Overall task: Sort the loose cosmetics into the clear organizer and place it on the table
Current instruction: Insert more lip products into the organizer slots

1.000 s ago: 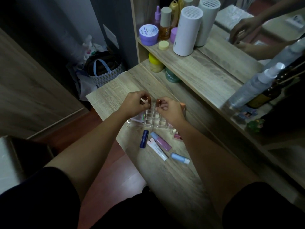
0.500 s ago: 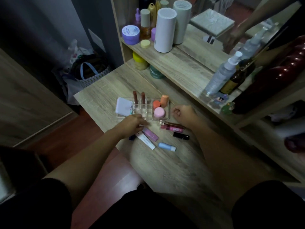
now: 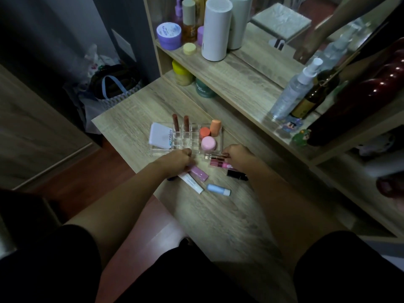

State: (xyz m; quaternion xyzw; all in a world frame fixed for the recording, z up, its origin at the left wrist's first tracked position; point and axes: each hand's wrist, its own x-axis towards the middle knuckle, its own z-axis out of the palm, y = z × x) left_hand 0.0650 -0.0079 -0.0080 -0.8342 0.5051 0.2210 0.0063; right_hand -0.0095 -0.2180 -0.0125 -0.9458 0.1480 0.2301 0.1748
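By my clear organizer (image 3: 219,138): a pale lilac compact (image 3: 159,135), two brown-red lipsticks (image 3: 175,122), orange and pink sponges (image 3: 208,143); nearer me, a light-blue tube (image 3: 218,189) on grey-brown woodgrain table (image 3: 218,219).

I can read little here. The white compact (image 3: 160,135) in the organizer's (image 3: 220,147) left compartment carries blue letters ending in "skin". The purple jar (image 3: 168,36) and green jar (image 3: 204,89) bear print too blurred to read.
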